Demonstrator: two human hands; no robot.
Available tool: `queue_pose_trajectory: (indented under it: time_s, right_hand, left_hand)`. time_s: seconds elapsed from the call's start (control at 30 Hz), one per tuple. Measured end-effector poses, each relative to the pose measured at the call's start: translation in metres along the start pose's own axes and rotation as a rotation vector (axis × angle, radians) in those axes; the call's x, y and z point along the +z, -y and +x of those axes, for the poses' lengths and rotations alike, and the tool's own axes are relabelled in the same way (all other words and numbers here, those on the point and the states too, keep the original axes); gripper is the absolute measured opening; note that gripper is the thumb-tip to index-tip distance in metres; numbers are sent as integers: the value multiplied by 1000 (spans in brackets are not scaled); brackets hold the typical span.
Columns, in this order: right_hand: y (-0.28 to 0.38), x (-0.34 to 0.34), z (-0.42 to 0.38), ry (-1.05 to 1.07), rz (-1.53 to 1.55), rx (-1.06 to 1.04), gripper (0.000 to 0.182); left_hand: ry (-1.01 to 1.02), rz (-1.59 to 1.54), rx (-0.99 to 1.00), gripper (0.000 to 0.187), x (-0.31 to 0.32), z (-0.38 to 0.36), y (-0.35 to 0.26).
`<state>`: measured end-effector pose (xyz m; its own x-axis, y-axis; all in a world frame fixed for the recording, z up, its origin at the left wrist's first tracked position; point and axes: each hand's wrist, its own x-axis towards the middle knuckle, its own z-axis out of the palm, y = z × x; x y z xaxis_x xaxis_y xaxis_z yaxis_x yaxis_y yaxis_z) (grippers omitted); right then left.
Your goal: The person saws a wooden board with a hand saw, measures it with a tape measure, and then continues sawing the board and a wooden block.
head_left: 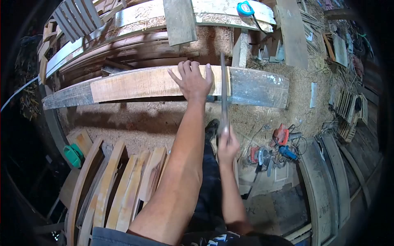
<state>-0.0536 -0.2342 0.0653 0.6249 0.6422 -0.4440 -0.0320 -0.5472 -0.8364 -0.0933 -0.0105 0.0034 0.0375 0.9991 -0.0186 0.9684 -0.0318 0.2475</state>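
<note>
My left hand [193,80] lies flat, fingers spread, on a long curved wooden plank [135,84] that spans the view in front of me. My right hand [227,146] grips the handle of a hand saw [223,90]. The saw's blade stands across the plank just right of my left hand, blurred with motion. The plank is pale and freshly worked in the middle, dark and weathered at both ends.
Several curved wooden slats [119,184] lean at lower left. More planks [180,18] and a blue tape measure [245,8] lie beyond. Power tools [271,151] with cords sit on the sawdust floor at right, beside stacked wood pieces [349,115].
</note>
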Motion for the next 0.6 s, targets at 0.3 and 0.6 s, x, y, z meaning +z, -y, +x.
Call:
queue_pose_trajectory:
  time_s: [0.3, 0.6]
  right_hand:
    - [20, 24, 54, -107, 18, -327, 45]
    - [-3, 25, 38, -60, 212, -92, 40]
  left_hand:
    - [-49, 26, -13, 45, 5, -4, 1]
    - [-71, 16, 8, 47, 8, -4, 6]
